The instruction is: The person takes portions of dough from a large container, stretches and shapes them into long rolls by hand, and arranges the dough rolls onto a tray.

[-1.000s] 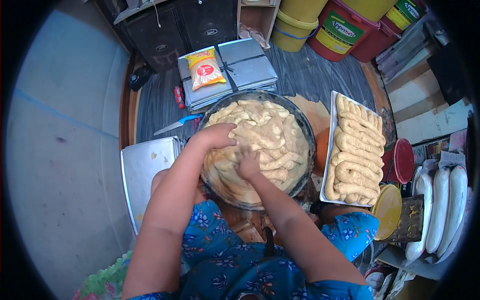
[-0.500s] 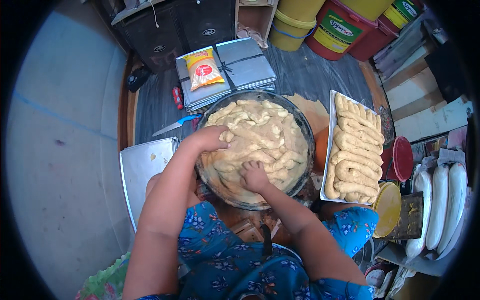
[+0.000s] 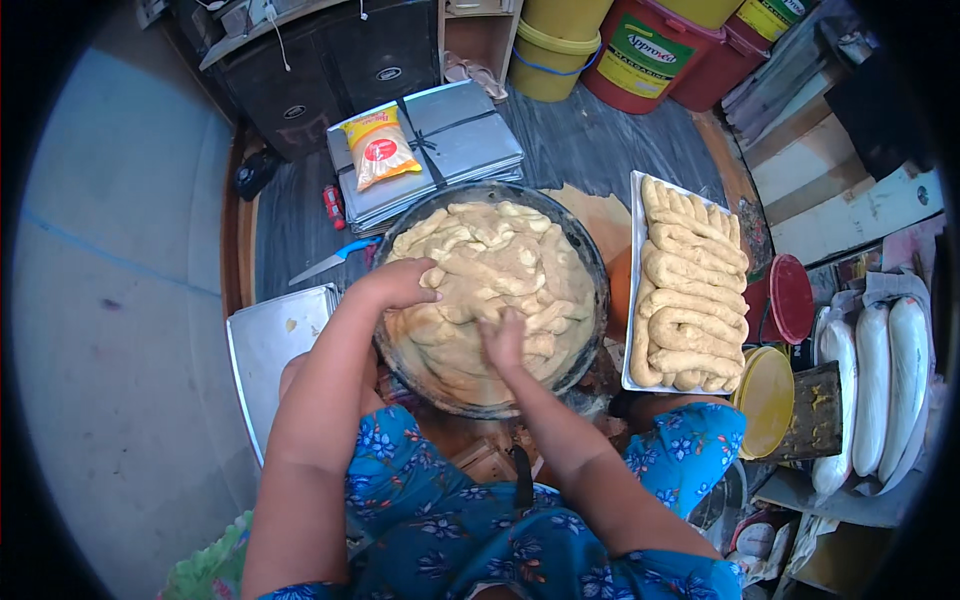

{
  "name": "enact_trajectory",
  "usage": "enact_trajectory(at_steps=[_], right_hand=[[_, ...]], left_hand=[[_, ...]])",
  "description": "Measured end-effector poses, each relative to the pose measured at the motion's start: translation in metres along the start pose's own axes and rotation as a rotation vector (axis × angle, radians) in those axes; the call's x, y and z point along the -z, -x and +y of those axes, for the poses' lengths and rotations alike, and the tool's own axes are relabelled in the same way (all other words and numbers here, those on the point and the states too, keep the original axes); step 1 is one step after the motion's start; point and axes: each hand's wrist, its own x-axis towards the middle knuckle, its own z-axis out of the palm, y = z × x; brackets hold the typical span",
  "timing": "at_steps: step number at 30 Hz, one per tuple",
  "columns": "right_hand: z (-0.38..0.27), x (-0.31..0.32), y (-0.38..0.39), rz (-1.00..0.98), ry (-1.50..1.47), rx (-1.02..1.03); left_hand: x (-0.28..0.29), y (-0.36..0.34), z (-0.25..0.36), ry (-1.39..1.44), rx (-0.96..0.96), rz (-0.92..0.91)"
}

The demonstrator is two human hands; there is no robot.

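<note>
Head view: pale, folded dough [image 3: 487,262]; left hand [image 3: 402,283] spread, right hand [image 3: 503,340] too blurred to tell.

Floral-print top [image 3: 440,545] across lower middle of frame: bright blue ground, scattered flowers, some dark navy, some pale, small reddish touches. Sleeves in same print, ending above elbows: left sleeve [image 3: 305,592] at bottom edge left of centre, right sleeve [image 3: 680,572] toward lower right. Matching cloth over legs, hem near knees. Narrow dark strap [image 3: 523,480] at lower centre. Forearms [image 3: 320,400] bare; left hand [image 3: 405,283] and right hand [image 3: 503,338] ungloved, right one blurred.
</note>
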Motion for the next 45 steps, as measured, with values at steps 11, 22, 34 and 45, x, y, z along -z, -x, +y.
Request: enact_trajectory(at_steps=[11,22,34,45], right_hand=[[0.006,0.018,-0.053,-0.106,0.321,0.147],[0.092,0.074,0.04,-0.395,0.723,0.339],[0.08,0.065,0.006,-0.18,0.302,-0.091],[-0.061,0.148,0.002,-0.355,-0.575,0.236]], left_hand=[[0.005,-0.011,0.019,0.009,-0.03,-0.004],[0.006,-0.019,0.03,0.019,-0.041,-0.013],[-0.003,-0.024,0.025,-0.028,-0.044,-0.03],[-0.067,-0.009,0.089,0.344,-0.481,0.127]])
